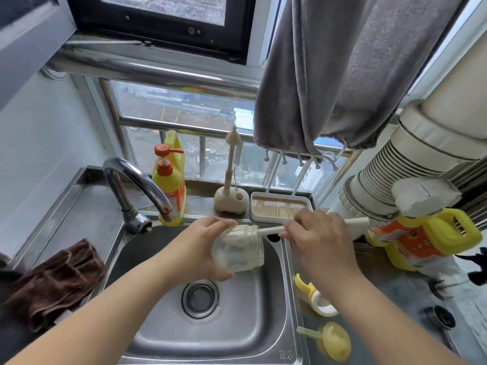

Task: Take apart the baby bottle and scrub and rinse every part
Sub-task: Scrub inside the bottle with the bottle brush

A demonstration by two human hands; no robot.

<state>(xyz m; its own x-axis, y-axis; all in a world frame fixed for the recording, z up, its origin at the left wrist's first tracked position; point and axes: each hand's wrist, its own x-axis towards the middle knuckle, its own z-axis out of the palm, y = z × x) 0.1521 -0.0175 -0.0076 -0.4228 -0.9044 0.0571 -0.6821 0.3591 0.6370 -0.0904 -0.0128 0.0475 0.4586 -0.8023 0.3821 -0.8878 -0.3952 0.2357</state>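
The clear bottle body (238, 248) lies on its side above the sink (147, 325). The left hand (203, 248) wraps its base; the right hand (316, 235) grips the bottle brush (271, 229), head inside. Judged light, rigid, probably slippery when wet: hold it around the barrel, not the threaded neck.

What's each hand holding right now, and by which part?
Left hand grips the bottle round its base end, mouth turned right. Right hand grips the brush by its handle, head inside the bottle.
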